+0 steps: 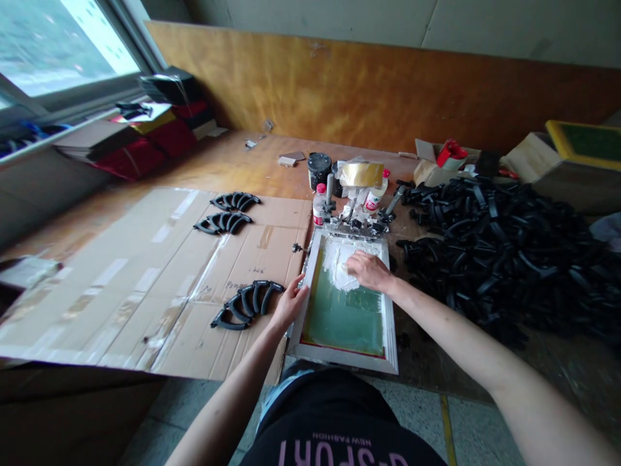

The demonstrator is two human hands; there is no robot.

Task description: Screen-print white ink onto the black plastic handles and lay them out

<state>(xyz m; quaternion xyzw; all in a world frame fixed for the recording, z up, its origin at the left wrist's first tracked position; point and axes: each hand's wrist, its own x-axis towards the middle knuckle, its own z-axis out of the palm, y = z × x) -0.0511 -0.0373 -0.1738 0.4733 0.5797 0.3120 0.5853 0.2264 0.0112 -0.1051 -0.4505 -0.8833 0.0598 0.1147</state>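
A framed green screen [347,323] lies in front of me, with white paste [334,262] smeared over its upper part. Over the paste is my right hand [367,270], its fingers closed together on something pale and too small to make out. My left hand [292,299] is at the left edge of the frame, its fingers partly hidden; whether it grips anything does not show. Metal clamps [356,223] stand at the far end of the frame. Black curved parts [248,304] lie in a row on cardboard [194,291], left of my left hand.
Two more rows of black parts [223,222] lie farther back on the cardboard. A large heap of black parts [490,259] fills the right side. Behind the clamps are a black tub [319,170] and red-capped bottles [319,206]. Boxes [533,158] stand back right.
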